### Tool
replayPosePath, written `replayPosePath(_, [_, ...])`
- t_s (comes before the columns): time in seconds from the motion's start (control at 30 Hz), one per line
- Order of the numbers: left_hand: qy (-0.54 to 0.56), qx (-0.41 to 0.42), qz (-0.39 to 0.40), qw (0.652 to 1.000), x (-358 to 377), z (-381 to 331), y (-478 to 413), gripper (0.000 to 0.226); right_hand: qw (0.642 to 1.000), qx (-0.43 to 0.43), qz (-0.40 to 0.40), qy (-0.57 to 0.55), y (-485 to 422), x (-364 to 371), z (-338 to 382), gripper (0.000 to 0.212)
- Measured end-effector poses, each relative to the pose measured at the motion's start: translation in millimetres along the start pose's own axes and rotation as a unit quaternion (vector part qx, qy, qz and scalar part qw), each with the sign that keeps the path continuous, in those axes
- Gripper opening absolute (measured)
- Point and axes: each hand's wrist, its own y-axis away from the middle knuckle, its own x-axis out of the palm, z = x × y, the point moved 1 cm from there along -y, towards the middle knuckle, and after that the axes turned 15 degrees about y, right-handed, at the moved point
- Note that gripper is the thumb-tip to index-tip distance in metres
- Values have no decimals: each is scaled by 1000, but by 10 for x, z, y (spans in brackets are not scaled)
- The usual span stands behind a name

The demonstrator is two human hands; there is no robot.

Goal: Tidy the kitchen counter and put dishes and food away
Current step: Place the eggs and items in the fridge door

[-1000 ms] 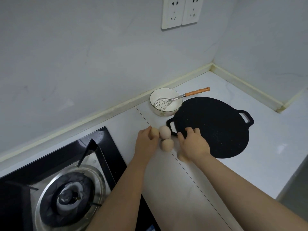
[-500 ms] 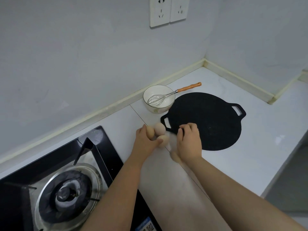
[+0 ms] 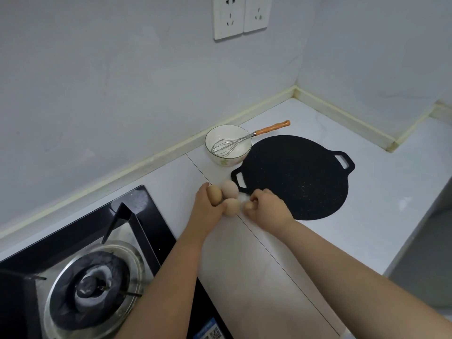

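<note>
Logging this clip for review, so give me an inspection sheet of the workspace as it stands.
Surface: white counter, one seam, no spills seen.
Job's things: black pan flat on the counter; four eggs by its near handle; whisk leaning in bowl.
Clutter: nothing seen.
Hands: left hand grips a brown egg; right hand has fingers curled round a second egg; two eggs lie between them.
Cables: nothing seen.
Surroundings: gas stove at left, no flame seen; two wall sockets, nothing plugged in; bare corner walls.
</note>
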Motion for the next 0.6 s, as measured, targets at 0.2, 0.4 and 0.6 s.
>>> replayPosePath(0.2, [-2,-23,31,999,26,11,-31,92,996,46,-24,-69,-159,27,55,30])
replayPosePath(0.4, [-24,-12,55,998,-7,-25,-35,102,992,37,-30,-114,-153,104,61,31])
replayPosePath(0.6, [-9,-11,45,999,-15,-40,-11,101,992,45,-25,-114,-154,109,63,39])
